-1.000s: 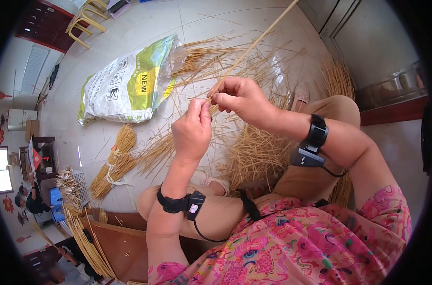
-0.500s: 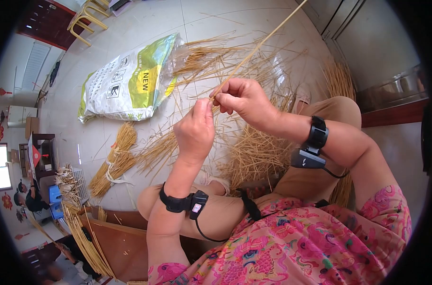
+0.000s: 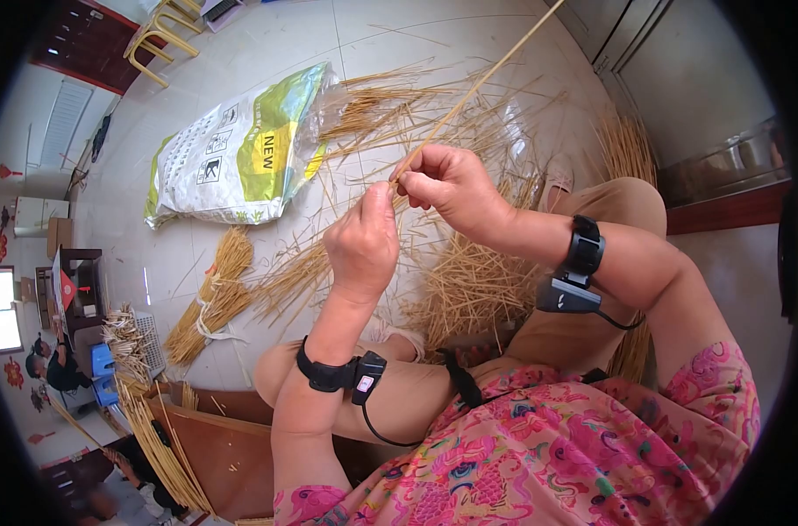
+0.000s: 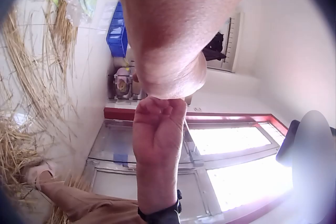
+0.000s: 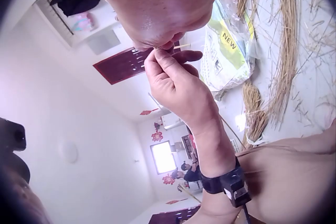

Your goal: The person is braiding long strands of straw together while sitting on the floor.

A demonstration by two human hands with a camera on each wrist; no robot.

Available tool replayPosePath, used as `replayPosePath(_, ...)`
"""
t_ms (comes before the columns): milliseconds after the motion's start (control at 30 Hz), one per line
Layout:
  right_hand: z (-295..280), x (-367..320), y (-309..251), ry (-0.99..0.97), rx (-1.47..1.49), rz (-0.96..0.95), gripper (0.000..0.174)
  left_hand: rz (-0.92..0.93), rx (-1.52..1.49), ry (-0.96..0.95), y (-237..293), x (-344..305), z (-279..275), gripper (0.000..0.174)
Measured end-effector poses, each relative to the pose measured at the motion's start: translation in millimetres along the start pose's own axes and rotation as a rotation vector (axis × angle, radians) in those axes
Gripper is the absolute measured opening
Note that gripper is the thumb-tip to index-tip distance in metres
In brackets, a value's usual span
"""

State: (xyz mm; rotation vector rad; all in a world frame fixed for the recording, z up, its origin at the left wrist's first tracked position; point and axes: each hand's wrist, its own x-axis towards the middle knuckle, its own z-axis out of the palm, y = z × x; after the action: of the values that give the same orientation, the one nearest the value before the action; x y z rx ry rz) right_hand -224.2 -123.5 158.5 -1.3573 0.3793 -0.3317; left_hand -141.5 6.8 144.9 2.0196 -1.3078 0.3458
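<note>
A long, pale straw stalk (image 3: pixel 480 85) slants from the fingertips up to the top edge of the head view. My right hand (image 3: pixel 456 182) pinches it near its lower end between thumb and curled fingers. Right beside it, the left hand (image 3: pixel 364 241) pinches the same end, thumb and fingertips close against the right fingers. From the right wrist view, the left hand (image 5: pixel 178 85) shows thumb and index finger pressed together, and a short bit of stalk (image 5: pixel 182 46) sticks out nearby. The fingers hide the very end of the stalk.
Loose straw (image 3: pixel 478 285) lies heaped and scattered over the tiled floor. Beyond it are a white-and-green bag (image 3: pixel 215 162) and a tied straw bundle (image 3: pixel 210 298). A wooden board (image 3: pixel 232 456) with longer stalks stands at lower left; people sit farther off.
My left hand has shifted slightly right, its fingers rolling closer to the right hand's fingertips. The stalk's upper part has swung a little to the right. Both hands keep hold of it.
</note>
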Motion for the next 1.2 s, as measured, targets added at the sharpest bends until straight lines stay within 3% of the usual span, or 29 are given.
replayPosePath(733,-3.1,0.5,1.7,-0.036,-0.01,-0.014,0.009,-0.012,-0.027,-0.043,-1.8,-1.8,0.6,0.005)
replayPosePath(1200,-1.3,-0.4,1.6,-0.024,0.089,-0.086,0.007,-0.156,-0.428,-0.237,-3.6,6.0,-9.2,0.012)
